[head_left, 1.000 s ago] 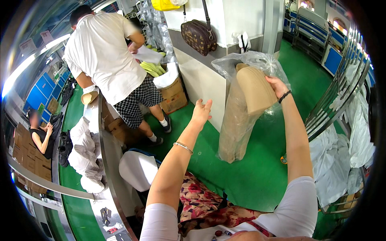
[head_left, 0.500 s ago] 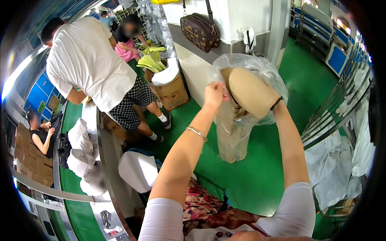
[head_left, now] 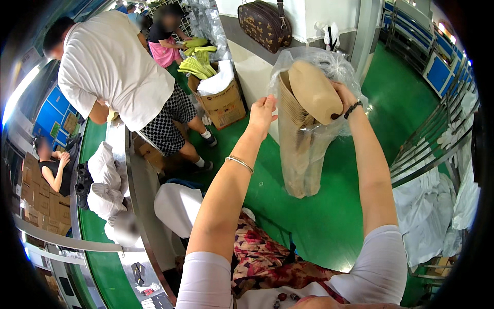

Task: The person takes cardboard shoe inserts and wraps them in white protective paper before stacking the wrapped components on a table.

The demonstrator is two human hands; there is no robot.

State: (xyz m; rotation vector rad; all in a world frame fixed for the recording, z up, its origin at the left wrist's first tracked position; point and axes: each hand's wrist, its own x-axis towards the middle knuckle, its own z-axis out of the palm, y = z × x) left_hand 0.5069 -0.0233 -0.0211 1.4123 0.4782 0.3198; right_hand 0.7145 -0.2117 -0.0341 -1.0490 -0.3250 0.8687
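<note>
A tan, curved moulded-paper insert [head_left: 311,88] with a rounded end is tilted over the top of a clear plastic bag [head_left: 345,64]. My right hand [head_left: 346,100] grips its right edge, the fingers partly hidden behind it. Inside the bag stands a tall nested stack of similar tan inserts [head_left: 294,105], reaching down to the floor. My left hand [head_left: 264,113] is just left of the bag's mouth, thumb and fingers apart, with nothing visible in it.
A carton [head_left: 222,105] of yellow-green pieces stands ahead to the left, near a person in a white shirt [head_left: 116,67]. A metal rack [head_left: 429,154] with white cloths is at right. A workbench [head_left: 136,206] runs along the left. A brown handbag [head_left: 265,26] hangs on the pillar.
My left hand has opened from a pinch and drawn slightly left, away from the stack. The insert in my right hand has shifted a little up in the picture, showing more of the stack.
</note>
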